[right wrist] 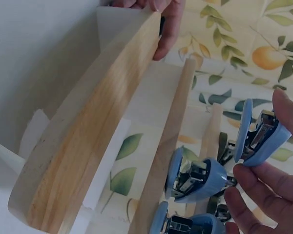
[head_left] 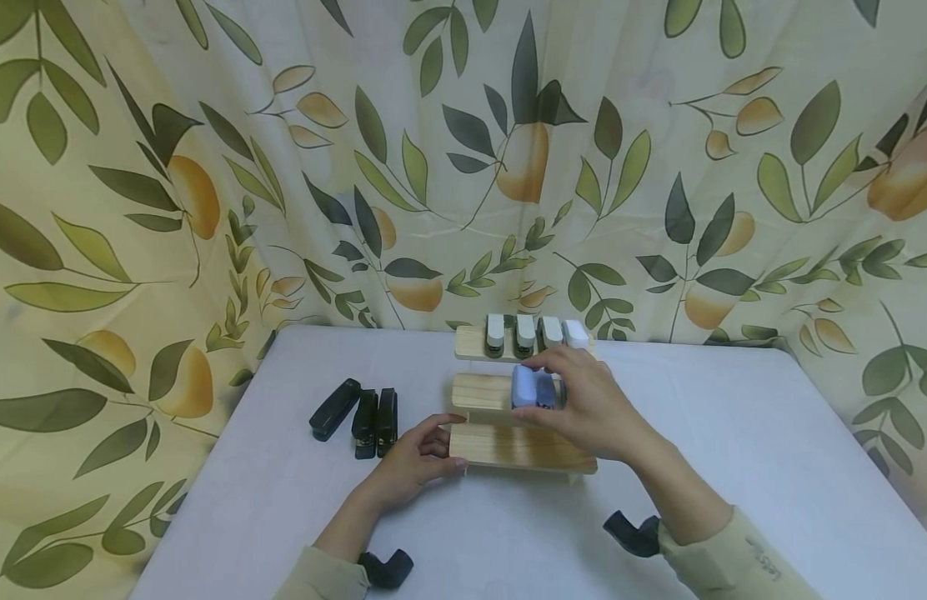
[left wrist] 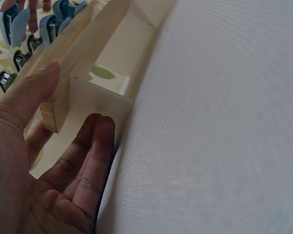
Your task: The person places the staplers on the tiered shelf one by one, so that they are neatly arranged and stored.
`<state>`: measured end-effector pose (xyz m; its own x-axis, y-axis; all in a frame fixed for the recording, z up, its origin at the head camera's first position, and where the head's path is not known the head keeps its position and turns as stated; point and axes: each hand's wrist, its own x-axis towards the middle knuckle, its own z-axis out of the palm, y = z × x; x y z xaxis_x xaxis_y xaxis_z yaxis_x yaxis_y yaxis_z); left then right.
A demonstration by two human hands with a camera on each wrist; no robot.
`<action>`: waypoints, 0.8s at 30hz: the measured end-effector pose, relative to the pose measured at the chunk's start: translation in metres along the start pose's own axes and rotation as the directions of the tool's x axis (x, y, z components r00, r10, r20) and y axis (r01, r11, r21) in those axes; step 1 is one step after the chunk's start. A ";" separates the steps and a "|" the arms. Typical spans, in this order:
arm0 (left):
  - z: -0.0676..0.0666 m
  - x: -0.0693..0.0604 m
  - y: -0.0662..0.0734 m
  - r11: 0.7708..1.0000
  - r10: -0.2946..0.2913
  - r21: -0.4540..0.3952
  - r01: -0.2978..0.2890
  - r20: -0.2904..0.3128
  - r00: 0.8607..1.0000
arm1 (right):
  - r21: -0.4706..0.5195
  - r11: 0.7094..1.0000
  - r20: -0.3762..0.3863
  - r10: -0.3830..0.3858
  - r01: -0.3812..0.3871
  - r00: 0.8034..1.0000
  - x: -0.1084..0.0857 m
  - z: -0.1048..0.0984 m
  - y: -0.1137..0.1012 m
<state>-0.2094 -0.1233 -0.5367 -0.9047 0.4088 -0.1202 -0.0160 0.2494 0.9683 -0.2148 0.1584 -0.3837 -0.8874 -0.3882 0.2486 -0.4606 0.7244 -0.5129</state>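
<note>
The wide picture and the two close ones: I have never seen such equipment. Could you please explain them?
There is no robot, only a person's two bare hands. The wide picture comes from a camera worn on the head; each close one from a camera on a wrist. On the white table are a stepped wooden shelf with staplers and, to its left, three black staplers. The right hand holds a blue stapler; the left hand holds the front step's end.
</note>
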 end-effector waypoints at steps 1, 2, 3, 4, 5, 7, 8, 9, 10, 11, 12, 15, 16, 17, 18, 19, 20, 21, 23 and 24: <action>0.000 0.000 0.000 1.000 0.000 0.000 0.000 0.001 1.000 | -0.007 1.000 -0.005 -0.003 0.003 1.000 0.001 0.001 0.000; 0.000 0.000 0.000 1.000 -0.001 -0.001 0.001 0.001 1.000 | -0.016 1.000 -0.008 -0.005 0.005 1.000 0.001 0.002 0.000; 0.000 0.000 0.000 1.000 -0.001 -0.002 0.001 0.001 1.000 | -0.026 1.000 -0.010 -0.007 0.007 1.000 0.001 0.004 0.000; 0.000 0.000 0.000 1.000 -0.002 -0.002 0.002 0.001 1.000 | -0.037 0.999 -0.012 -0.007 0.006 1.000 0.002 0.005 0.000; 0.000 0.000 -0.001 1.000 -0.002 -0.002 0.002 0.002 1.000 | -0.048 0.999 -0.012 -0.004 0.004 1.000 0.002 0.006 0.000; 0.000 0.000 -0.001 1.000 -0.002 -0.004 0.002 0.002 1.000 | -0.067 0.998 -0.012 -0.001 0.000 1.000 0.003 0.008 0.000; 0.000 0.000 -0.001 1.000 -0.001 -0.005 0.001 0.002 1.000 | -0.078 0.997 -0.011 0.002 -0.003 1.000 0.004 0.009 0.000; 0.000 0.000 -0.001 1.000 0.000 -0.005 0.000 0.002 1.000 | -0.088 0.996 -0.010 0.005 -0.005 1.000 0.004 0.010 0.000; 0.000 0.000 -0.001 1.000 0.001 -0.005 -0.001 0.002 1.000 | -0.099 0.995 -0.009 0.006 -0.007 1.000 0.004 0.011 0.000; 0.000 0.000 -0.001 1.000 0.003 -0.006 -0.003 0.002 1.000 | -0.108 0.994 -0.007 0.008 -0.008 1.000 0.004 0.012 0.000; 0.000 0.000 -0.001 1.000 0.004 -0.006 -0.004 0.001 1.000 | -0.117 0.993 -0.007 0.007 -0.008 1.000 0.005 0.012 0.000; 0.000 -0.001 0.000 1.000 0.004 -0.001 -0.004 0.000 1.000 | -0.145 0.989 -0.007 0.005 -0.006 1.000 0.005 0.015 0.001; 0.000 -0.001 0.001 1.000 0.005 0.001 -0.005 0.000 1.000 | -0.153 0.988 -0.008 0.005 -0.007 1.000 0.005 0.016 0.001; 0.001 -0.001 0.001 1.000 0.005 0.003 -0.005 0.000 1.000 | -0.159 0.987 -0.008 0.005 -0.006 1.000 0.006 0.016 0.002; 0.001 -0.001 0.001 1.000 0.005 0.005 -0.005 -0.001 1.000 | -0.166 0.986 -0.009 0.005 -0.006 1.000 0.006 0.017 0.002; 0.001 -0.001 0.001 1.000 0.004 0.006 -0.004 -0.002 1.000 | -0.171 0.985 -0.009 0.005 -0.006 1.000 0.006 0.017 0.002; 0.001 -0.001 0.001 1.000 0.004 0.006 -0.004 -0.002 1.000 | -0.175 0.984 -0.009 0.005 -0.007 1.000 0.006 0.018 0.002; 0.001 -0.001 0.001 1.000 0.005 0.006 -0.005 -0.002 1.000 | -0.179 0.984 -0.010 0.006 -0.008 1.000 0.006 0.019 0.002; 0.001 0.000 0.001 1.000 0.005 0.006 -0.005 -0.001 1.000 | -0.189 0.982 -0.012 0.006 -0.009 1.000 0.006 0.020 0.003; 0.001 0.000 0.000 1.000 0.005 0.005 -0.005 -0.002 1.000 | -0.194 0.981 -0.015 0.007 -0.009 1.000 0.006 0.020 0.003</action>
<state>-0.2091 -0.1227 -0.5365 -0.9054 0.4088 -0.1149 -0.0091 0.2518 0.9677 -0.2217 0.1468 -0.4002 -0.8906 -0.3750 0.2572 -0.4472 0.8248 -0.3461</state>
